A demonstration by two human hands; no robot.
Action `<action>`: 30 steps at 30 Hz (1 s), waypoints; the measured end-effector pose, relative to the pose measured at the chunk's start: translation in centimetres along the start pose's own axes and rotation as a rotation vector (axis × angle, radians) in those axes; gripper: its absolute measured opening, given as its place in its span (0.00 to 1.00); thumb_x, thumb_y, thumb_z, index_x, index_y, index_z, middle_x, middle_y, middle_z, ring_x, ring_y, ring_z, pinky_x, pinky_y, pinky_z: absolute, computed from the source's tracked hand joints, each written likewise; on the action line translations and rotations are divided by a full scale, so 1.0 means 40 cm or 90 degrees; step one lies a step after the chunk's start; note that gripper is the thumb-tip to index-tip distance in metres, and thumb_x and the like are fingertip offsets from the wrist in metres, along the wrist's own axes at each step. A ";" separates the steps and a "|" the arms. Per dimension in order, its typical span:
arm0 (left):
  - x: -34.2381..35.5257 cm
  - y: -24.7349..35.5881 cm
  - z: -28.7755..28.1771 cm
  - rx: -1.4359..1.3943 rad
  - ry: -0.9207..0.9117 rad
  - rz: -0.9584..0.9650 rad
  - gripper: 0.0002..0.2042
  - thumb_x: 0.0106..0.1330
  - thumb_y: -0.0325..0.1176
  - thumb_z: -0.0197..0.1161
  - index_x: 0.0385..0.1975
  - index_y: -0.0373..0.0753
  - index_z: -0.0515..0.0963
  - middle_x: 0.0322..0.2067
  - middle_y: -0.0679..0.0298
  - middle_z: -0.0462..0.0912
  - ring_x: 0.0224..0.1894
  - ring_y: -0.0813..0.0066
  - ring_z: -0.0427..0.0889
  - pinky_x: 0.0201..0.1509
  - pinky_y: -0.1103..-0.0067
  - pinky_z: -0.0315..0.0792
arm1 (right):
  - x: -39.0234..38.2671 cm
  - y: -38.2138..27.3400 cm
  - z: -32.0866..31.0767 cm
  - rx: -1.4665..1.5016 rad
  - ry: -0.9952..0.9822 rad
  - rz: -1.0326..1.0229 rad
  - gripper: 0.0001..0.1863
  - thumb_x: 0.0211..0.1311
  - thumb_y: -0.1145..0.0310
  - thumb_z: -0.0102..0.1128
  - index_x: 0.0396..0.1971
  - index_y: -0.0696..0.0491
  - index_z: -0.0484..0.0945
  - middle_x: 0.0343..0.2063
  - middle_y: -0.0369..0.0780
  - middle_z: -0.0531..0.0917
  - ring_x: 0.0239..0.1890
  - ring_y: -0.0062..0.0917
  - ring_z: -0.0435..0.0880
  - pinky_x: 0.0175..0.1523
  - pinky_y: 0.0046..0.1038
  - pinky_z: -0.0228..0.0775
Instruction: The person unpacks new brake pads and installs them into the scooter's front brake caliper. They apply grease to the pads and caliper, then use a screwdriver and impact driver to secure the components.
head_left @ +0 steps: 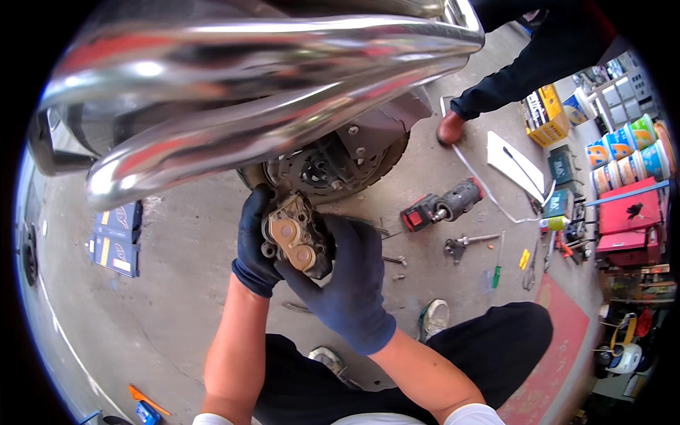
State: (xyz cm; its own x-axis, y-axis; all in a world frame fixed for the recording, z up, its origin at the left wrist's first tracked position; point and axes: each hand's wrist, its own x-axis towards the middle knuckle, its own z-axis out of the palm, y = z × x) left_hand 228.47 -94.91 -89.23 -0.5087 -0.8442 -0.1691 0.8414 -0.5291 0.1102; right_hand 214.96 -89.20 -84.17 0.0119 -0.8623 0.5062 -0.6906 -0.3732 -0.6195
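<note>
A grimy brake caliper with two round brass-coloured pistons facing up is held between my hands. My left hand in a dark blue glove grips its left side. My right hand, gloved alike, wraps round its right and lower edge. Just beyond it is a vehicle wheel with a perforated brake disc, partly hidden under large chrome pipes. Loose bolts lie on the floor right of my hands.
A co-worker's booted leg stands upper right. On the floor lie a cordless tool, a white board, a green screwdriver and flat boxes. Tubs, a yellow box and a red toolbox line the right.
</note>
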 end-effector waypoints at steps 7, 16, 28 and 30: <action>-0.010 0.013 -0.037 0.000 0.072 0.022 0.27 0.65 0.56 0.56 0.51 0.38 0.74 0.43 0.55 0.82 0.44 0.59 0.81 0.50 0.63 0.77 | -0.029 -0.005 0.011 0.050 -0.041 0.038 0.38 0.42 0.66 0.78 0.54 0.63 0.70 0.42 0.46 0.77 0.37 0.36 0.73 0.39 0.34 0.70; -0.012 0.005 -0.059 0.058 0.113 0.069 0.35 0.62 0.66 0.52 0.52 0.36 0.73 0.45 0.54 0.80 0.45 0.57 0.79 0.52 0.65 0.74 | -0.037 0.028 0.018 0.083 -0.063 0.023 0.39 0.43 0.66 0.78 0.55 0.64 0.68 0.40 0.47 0.76 0.37 0.38 0.73 0.38 0.36 0.70; -0.111 -0.097 -0.011 0.216 0.281 0.312 0.28 0.68 0.57 0.54 0.58 0.41 0.70 0.48 0.56 0.79 0.45 0.56 0.80 0.47 0.64 0.77 | -0.405 0.621 0.047 -0.172 -0.127 0.320 0.15 0.58 0.66 0.60 0.44 0.55 0.78 0.39 0.49 0.81 0.44 0.43 0.80 0.49 0.41 0.72; -0.116 -0.089 -0.001 0.183 0.220 0.259 0.28 0.68 0.59 0.52 0.54 0.41 0.73 0.43 0.56 0.81 0.40 0.60 0.81 0.37 0.71 0.76 | -0.432 0.725 -0.039 -0.288 -0.121 0.428 0.16 0.57 0.68 0.57 0.47 0.51 0.76 0.37 0.47 0.80 0.42 0.43 0.79 0.47 0.43 0.71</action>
State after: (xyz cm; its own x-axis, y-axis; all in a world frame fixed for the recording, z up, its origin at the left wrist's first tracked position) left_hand 227.85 -89.09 -88.88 -0.0267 -0.9320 -0.3616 0.8487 -0.2123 0.4845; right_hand 193.59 -84.58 -109.93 -0.4128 -0.9106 -0.0209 -0.8180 0.3807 -0.4313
